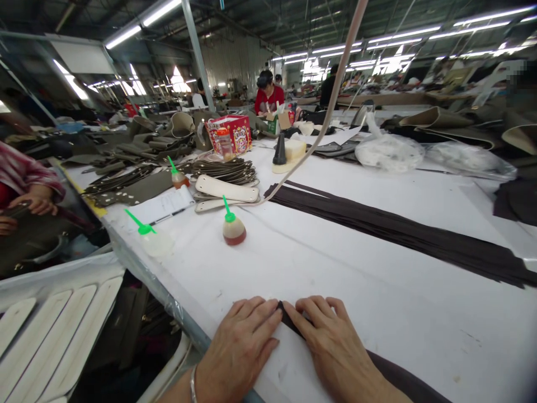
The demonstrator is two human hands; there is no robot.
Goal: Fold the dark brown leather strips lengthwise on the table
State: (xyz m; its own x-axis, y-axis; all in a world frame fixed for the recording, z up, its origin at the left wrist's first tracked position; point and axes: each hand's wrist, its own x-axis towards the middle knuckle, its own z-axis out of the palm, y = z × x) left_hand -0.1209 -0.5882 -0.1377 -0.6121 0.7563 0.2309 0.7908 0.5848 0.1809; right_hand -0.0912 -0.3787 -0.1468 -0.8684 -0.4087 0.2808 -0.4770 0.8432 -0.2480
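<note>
A dark brown strip of fabric or leather [403,374] lies slantwise on the white table, running under my right hand toward the lower right. My left hand [245,336], with a silver bangle at the wrist, presses its fingertips against the strip's near end. Beside it, my right hand [325,330] bends its fingers over the same end, forefinger almost meeting the left fingertips. Both thumbs are close in, and the fingers partly hide the strip's tip. Beyond the hands lies a long stack of similar dark strips [377,226].
Squeeze bottles with green nozzles stand ahead: one with amber liquid [234,230], a paler one [155,239] near the left edge. Behind are cream panels [226,189], a notebook [161,206] and a red patterned box [239,134]. A hose [331,106] hangs down. A co-worker's hand [37,200] is at left.
</note>
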